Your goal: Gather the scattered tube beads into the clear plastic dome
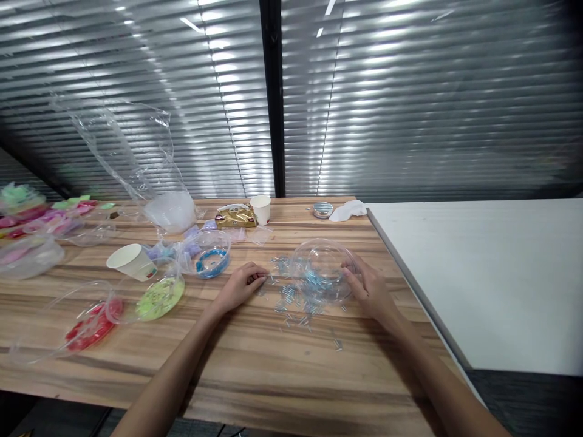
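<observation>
A clear round plastic bowl (322, 258) is tilted over the wooden table, with pale blue tube-shaped pieces showing in and through it. My right hand (368, 287) grips its right side between thumb and fingers. More blue pieces (288, 294) lie scattered to the left of the bowl and below it. Just left of these pieces, my left hand (241, 284) rests near the tabletop with thumb and fingertips pressed together. Anything between those fingertips is too small to make out.
Clear bowls with blue (212, 263), green (160, 298) and red contents (93, 326) stand to the left. Paper cups (132, 261), a gold packet (235, 216), a round tin (322, 210) and a tissue (348, 210) lie farther back. A white table (492, 273) adjoins at right.
</observation>
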A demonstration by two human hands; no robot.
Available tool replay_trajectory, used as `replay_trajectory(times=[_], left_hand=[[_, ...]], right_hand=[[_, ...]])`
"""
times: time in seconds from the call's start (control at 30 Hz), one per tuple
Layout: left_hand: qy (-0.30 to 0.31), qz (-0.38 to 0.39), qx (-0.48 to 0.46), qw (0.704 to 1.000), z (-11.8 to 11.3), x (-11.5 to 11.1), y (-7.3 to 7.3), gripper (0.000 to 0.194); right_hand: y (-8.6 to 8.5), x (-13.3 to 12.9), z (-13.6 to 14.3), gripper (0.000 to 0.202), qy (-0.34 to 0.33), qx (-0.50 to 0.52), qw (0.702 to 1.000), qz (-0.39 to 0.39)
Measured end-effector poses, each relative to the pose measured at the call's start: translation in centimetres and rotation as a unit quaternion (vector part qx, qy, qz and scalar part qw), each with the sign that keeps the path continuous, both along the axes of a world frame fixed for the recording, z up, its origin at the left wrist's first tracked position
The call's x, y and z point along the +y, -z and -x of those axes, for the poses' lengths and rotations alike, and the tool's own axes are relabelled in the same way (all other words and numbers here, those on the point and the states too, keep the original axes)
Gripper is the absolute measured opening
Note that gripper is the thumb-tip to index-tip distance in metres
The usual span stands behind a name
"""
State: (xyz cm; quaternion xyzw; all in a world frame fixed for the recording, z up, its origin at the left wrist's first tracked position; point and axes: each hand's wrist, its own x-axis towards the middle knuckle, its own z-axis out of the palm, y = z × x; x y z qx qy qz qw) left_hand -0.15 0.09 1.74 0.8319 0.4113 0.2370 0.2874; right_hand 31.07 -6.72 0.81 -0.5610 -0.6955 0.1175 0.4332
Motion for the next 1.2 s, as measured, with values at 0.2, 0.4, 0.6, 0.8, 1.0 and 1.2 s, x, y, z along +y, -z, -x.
replay_trajectory(times=[0.2,0.4,0.6,0.8,1.0,1.2], left_hand=[[0.0,-0.004,0.003,1.0,0.03,0.08,0.04,0.024],[-0.002,0.002,0.003,1.0,-0.02,-0.01,-0.07,0.024],[-0.003,0.004,0.005,1.0,-0.03,-0.06,-0.07,0.024],[0.002,0.004,0.003,1.0,0.01,-0.01,-0.07,0.023],[0.003,0.001,0.003,1.0,-0.06,0.01,-0.12,0.025],[0.003,-0.003,0.004,1.0,-0.09,-0.04,-0.12,0.024]], right_hand=[[-0.16,-0.03,0.03,0.045,0.005,0.002,1.0,0.006],[-0.2,0.0,0.05,0.045,0.0,0.003,1.0,0.002],[-0.09,0.01,0.0,0.045,0.002,0.0,1.0,0.004],[-0.09,0.03,0.01,0.043,0.002,0.0,1.0,0.004],[-0.3,0.0,0.11,0.036,-0.001,0.002,1.0,0.015],[-0.37,-0.04,0.13,0.037,-0.004,0.001,1.0,0.014]])
